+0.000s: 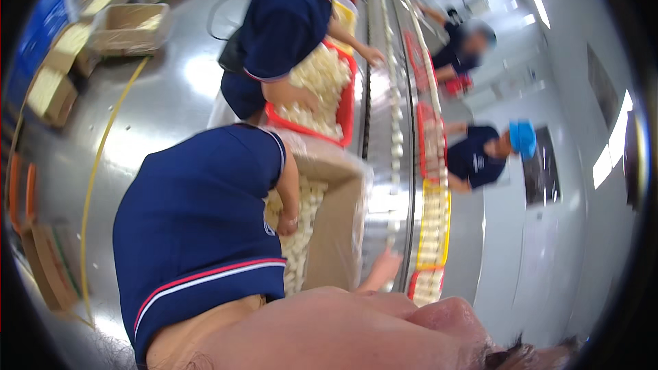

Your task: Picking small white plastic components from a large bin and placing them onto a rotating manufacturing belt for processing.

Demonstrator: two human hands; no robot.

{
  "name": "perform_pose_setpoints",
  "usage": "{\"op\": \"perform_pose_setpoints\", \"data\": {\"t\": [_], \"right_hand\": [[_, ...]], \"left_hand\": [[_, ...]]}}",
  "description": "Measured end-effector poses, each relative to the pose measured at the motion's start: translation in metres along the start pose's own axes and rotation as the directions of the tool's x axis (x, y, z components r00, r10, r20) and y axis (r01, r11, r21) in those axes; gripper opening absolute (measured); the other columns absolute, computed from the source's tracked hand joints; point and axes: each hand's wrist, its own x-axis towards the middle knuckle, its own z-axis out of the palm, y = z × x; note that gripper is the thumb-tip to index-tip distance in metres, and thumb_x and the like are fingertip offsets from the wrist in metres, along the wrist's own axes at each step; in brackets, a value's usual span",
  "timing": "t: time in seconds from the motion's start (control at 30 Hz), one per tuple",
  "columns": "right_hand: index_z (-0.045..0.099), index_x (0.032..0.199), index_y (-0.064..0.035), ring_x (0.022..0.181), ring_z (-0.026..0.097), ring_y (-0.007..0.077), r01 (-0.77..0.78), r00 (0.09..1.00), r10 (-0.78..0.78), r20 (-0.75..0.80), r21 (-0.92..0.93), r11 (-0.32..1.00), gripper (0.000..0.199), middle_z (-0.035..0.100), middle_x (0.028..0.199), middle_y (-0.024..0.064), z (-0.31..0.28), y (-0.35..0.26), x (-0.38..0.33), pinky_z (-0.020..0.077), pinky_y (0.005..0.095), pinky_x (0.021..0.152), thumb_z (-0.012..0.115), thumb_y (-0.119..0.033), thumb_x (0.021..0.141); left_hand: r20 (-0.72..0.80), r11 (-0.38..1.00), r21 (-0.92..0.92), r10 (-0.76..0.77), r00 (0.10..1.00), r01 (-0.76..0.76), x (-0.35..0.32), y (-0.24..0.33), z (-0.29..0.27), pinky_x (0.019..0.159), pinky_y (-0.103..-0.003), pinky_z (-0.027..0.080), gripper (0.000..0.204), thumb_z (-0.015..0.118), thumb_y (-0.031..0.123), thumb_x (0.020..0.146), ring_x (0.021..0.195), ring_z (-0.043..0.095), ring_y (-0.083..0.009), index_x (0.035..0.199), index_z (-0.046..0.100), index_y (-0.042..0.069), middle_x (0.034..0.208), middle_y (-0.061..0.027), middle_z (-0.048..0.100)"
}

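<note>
In a large cardboard box lined with clear plastic (332, 233) lie rows of small pale cream pieces (312, 212); I cannot tell their kind. My left hand (288, 225) is down in this box with its fingers curled against the pieces, and what it holds is hidden. My right hand (385, 268) reaches over the metal conveyor (384, 199), close to a line of pale pieces (395, 137) along its middle. Motion blur smears its fingers, and part of that forearm is hidden.
Beside me a person in navy (288, 20) works over a red crate of pale pieces (349, 96). Across the conveyor stand a yellow tray (445, 226), red trays (421, 154) and a person in a blue cap (480, 154). Open cardboard boxes (130, 38) stand on the floor.
</note>
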Motion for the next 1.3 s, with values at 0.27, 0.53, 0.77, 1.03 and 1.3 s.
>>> {"op": "perform_pose_setpoints", "data": {"t": [0.27,0.53,0.77,1.03,1.3], "right_hand": [[0.044,0.125,0.0000,0.099,0.056,0.0368,0.464,0.882,-0.406,-0.237,0.297,0.835,0.052,0.054,0.114,0.0228,-0.017,-0.041,-0.107,0.0442,0.0451,0.084,0.057,-0.032,0.086],[0.046,0.120,0.0014,0.111,0.050,0.0299,0.737,0.676,-0.639,-0.367,0.338,0.586,0.040,0.048,0.125,0.0222,0.007,-0.052,-0.127,0.0429,0.0410,0.089,0.050,-0.025,0.090],[0.044,0.123,0.0010,0.086,0.052,0.0195,0.087,0.992,-0.109,-0.056,0.950,0.299,0.039,0.049,0.110,0.0113,-0.021,-0.034,-0.111,0.0473,0.0310,0.079,0.043,-0.025,0.094],[0.044,0.119,-0.0040,0.080,0.053,0.0112,-0.278,0.907,-0.326,0.265,0.961,0.009,0.029,0.050,0.109,0.0088,-0.009,-0.009,-0.122,0.0529,0.0325,0.074,0.050,-0.009,0.092],[0.048,0.108,-0.0071,0.083,0.058,0.0147,-0.264,0.949,-0.199,0.245,0.961,-0.077,0.020,0.050,0.122,0.0137,-0.032,-0.008,-0.113,0.0538,0.0287,0.070,0.053,-0.006,0.089]], "left_hand": [[-0.061,0.222,-0.975,-0.150,0.987,-0.026,0.026,0.077,-0.081,0.052,-0.031,0.040,0.026,0.049,0.040,0.088,0.059,0.051,-0.0156,0.081,0.057,0.017,0.072,0.0027,0.058],[-0.157,-0.235,-0.962,0.044,0.987,-0.142,-0.007,0.112,-0.115,0.055,-0.032,0.047,0.020,0.045,0.030,0.085,0.063,0.055,-0.0153,0.093,0.057,0.016,0.076,-0.0003,0.058],[-0.403,0.341,-0.868,-0.061,0.913,-0.361,-0.030,0.111,-0.126,0.056,-0.030,0.054,0.045,0.059,0.001,0.078,0.062,0.058,-0.0136,0.118,0.041,0.011,0.083,-0.0040,0.054],[-0.670,0.645,-0.552,0.035,0.741,-0.529,-0.052,0.078,-0.198,0.047,-0.020,0.040,0.037,0.065,0.022,0.083,0.059,0.049,-0.0037,0.114,0.053,0.007,0.079,0.0018,0.057],[-0.848,0.705,-0.357,0.032,0.530,-0.613,-0.007,0.045,-0.270,0.078,-0.029,0.047,0.028,0.064,0.014,0.080,0.088,0.058,-0.0148,0.104,0.052,0.007,0.096,-0.0041,0.056]]}}
